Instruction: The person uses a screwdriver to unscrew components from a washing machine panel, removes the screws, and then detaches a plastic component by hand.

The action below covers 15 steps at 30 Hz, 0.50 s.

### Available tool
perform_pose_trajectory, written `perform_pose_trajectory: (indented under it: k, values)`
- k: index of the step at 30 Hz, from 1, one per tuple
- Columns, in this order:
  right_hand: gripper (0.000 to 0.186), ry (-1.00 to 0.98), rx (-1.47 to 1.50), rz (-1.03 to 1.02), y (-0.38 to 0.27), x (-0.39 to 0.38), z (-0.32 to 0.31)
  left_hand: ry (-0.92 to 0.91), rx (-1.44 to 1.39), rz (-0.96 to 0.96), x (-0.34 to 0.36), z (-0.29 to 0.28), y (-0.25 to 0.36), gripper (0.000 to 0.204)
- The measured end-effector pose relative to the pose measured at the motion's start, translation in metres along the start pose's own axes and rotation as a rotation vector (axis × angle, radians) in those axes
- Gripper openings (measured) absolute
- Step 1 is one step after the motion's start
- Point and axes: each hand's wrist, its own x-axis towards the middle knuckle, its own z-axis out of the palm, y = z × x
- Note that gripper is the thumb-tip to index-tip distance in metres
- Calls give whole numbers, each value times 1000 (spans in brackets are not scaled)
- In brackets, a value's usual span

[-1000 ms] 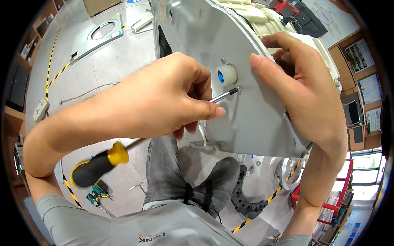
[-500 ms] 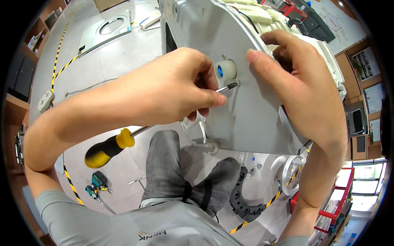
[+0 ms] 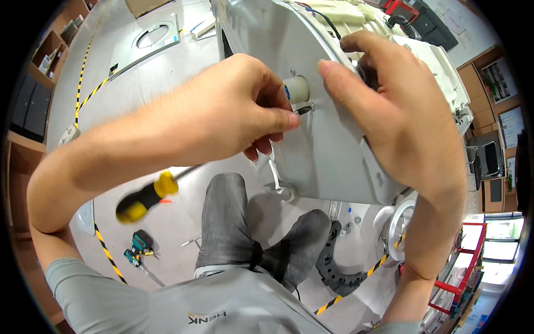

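My left hand (image 3: 233, 108) pinches the shaft of a screwdriver close to its dark tip. The yellow-and-black screwdriver handle (image 3: 146, 199) sticks out below my left forearm. Its tip meets, or nearly meets, a small screw (image 3: 311, 107) in the grey metal panel (image 3: 328, 161); exact contact is hard to tell. Just above the screw, a short white cylinder (image 3: 300, 89) with a blue centre stands out of the panel. My right hand (image 3: 397, 111) straddles the panel's upper right edge, thumb toward the grey face and the other fingers curled behind, partly hidden.
Cream plastic parts with wires (image 3: 356, 19) lie behind the panel. A green cordless drill (image 3: 140, 245) is on the floor at lower left. A black curved weight (image 3: 339, 273) and a round door ring (image 3: 397, 228) lie to the right of my legs. A flat panel with a hole (image 3: 147, 44) lies far left.
The panel and the screw have shifted slightly left in the view. My left hand and the screwdriver tip have stayed with the screw; the handle is a little higher.
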Motion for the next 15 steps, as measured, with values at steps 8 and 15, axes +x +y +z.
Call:
perform_pose_trajectory:
  k: [8, 15]
  values:
    - [35, 25, 64, 71, -15, 7, -3, 98, 58, -156, 6, 7, 8, 21]
    - [49, 126, -72, 27, -17, 7, -32, 255, 267, -40, 6, 18, 1, 18]
